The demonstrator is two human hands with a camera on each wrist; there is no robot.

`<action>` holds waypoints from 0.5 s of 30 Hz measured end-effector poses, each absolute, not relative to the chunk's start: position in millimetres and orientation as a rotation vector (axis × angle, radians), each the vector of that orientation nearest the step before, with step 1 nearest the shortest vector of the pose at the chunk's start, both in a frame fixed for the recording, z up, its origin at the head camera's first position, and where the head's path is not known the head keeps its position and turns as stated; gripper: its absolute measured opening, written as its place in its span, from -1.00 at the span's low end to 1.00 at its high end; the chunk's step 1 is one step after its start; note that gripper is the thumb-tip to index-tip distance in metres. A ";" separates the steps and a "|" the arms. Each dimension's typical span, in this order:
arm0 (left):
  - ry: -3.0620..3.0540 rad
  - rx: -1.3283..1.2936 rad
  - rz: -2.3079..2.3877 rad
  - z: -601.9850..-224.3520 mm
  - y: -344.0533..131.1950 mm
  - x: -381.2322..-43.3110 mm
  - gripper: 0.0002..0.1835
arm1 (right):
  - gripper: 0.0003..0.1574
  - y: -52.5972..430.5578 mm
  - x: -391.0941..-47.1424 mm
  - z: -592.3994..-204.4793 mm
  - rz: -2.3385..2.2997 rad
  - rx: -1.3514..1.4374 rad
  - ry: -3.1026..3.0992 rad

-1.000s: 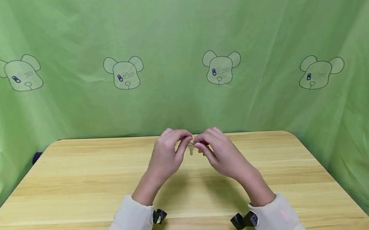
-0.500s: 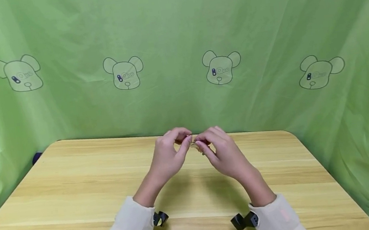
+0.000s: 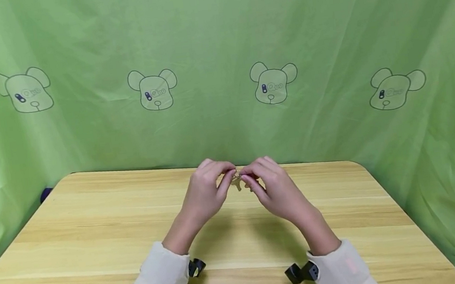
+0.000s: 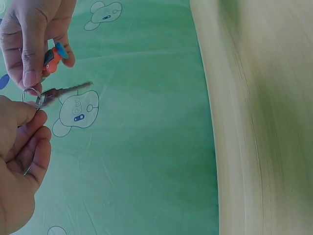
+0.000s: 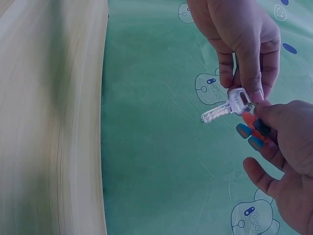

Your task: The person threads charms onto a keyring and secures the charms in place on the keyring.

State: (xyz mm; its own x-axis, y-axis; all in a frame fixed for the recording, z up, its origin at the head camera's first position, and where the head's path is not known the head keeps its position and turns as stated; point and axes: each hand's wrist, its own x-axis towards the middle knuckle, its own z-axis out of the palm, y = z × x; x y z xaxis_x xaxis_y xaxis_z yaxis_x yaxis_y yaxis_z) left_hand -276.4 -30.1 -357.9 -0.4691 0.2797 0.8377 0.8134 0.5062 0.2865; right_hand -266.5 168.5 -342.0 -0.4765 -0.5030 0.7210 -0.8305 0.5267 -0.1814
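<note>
Over the far part of the table, my left hand (image 3: pixel 205 189) and right hand (image 3: pixel 273 188) meet fingertip to fingertip around a thin metal key ring (image 4: pixel 30 93). The left thumb and index finger pinch one side of the ring; the right thumb and index finger pinch the opposite side. A silver key (image 5: pixel 220 111) dangles from it between the hands, its toothed blade pointing down and toward the table. Under the right fingers hangs a small orange charm (image 4: pixel 53 63) with blue parts, mostly hidden by the right hand in the head view.
The wooden table (image 3: pixel 94 234) has rounded far corners. Behind and beside it hangs a green curtain (image 3: pixel 205 31) printed with bear heads. Black wrist cameras (image 3: pixel 301 273) stick out from both pale sleeves (image 3: pixel 164 273).
The left fingers lifted and tilted half a second ago, then came back down. The key slipped out of sight in between and now hangs visible again, slightly slanted. The right hand stays almost still.
</note>
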 end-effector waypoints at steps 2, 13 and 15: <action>-1.991 -0.887 -0.924 -358.1 -30.2 -276.5 -0.96 | -0.92 168.2 -266.3 -342.0 0.702 1.076 -2.165; -1.983 -0.872 -0.983 -355.8 -30.6 -274.7 -0.95 | -0.92 167.5 -266.0 -342.6 0.764 1.067 -2.219; -1.977 -0.870 -0.994 -355.7 -30.3 -274.9 -0.95 | -0.91 167.7 -265.4 -342.4 0.794 1.061 -2.231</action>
State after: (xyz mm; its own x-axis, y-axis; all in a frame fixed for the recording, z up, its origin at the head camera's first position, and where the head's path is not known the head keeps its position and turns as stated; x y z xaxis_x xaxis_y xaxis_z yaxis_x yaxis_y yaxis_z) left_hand -274.9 -30.3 -355.7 -0.4913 0.2345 0.8389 0.8132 0.4686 0.3452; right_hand -265.4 167.7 -342.4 -0.5441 -0.4924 0.6793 -0.8109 0.5166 -0.2750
